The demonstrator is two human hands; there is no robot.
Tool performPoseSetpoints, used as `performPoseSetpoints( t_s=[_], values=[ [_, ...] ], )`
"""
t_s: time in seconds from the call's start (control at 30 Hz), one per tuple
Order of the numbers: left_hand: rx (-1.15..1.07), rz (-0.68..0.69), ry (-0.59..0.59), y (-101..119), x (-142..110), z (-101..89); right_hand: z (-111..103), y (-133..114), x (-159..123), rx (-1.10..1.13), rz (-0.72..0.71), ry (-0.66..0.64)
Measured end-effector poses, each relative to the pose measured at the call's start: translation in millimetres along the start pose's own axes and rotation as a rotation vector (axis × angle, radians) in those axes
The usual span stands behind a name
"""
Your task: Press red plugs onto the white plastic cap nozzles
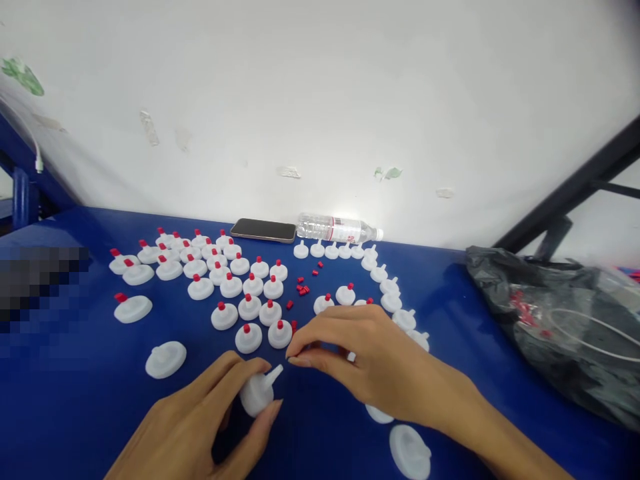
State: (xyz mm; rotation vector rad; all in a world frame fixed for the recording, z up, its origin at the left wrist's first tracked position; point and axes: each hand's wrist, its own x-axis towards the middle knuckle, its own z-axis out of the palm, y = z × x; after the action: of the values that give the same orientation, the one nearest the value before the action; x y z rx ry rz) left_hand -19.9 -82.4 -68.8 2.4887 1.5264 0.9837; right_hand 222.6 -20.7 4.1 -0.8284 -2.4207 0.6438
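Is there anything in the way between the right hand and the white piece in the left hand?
Nothing visible. The right hand is close to the bare nozzle of the white piece in the left hand, with only blue tabletop showing in the gap.

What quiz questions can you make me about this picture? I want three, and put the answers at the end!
1. Choose one: what is the person's left hand holding?
A) a clear plastic bottle
B) a round white plastic piece with a thin spout
C) a flat dark phone

2. True or false: the see-through plastic bottle with a white cap is lying on its side by the wall.

3. Fill in the missing word: the small loose plastic caps on the smooth blue table are coloured ____.

Key: 1. B; 2. True; 3. red
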Motion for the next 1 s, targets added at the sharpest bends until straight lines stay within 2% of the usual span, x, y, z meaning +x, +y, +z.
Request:
performPoseSetpoints(
  t_s=[0.17, 0.37, 0.47, 0.7, 0.83, 1.0],
  values=[
    [-0.020, 0.003, -0.027, 0, 1, 2.0, 6, 0, 0, -0.022, -0.043, -0.022],
    [-0.051, 0.013, -0.078, 5, 2, -2.2, 8, -3, 3, 0.161, -0.008, -0.020],
    [-0.058, 0.019, -0.054, 7, 3, -4.1, 10, -5, 4, 0.218, 0.011, -0.028],
    [-0.006, -0.004, -0.007, 4, 7, -6.8, 16, -1, 3, 0.259, -0.031, 0.082],
    [-0.049, -0.032, -0.006, 5, 6, -10.1, 14, 0, 4, 0.269, -0.011, 0.104],
    [-0.029, -0.012, 0.085, 5, 4, -10.2, 12, -2, 5, 0.274, 0.021, 0.122]
  ],
)
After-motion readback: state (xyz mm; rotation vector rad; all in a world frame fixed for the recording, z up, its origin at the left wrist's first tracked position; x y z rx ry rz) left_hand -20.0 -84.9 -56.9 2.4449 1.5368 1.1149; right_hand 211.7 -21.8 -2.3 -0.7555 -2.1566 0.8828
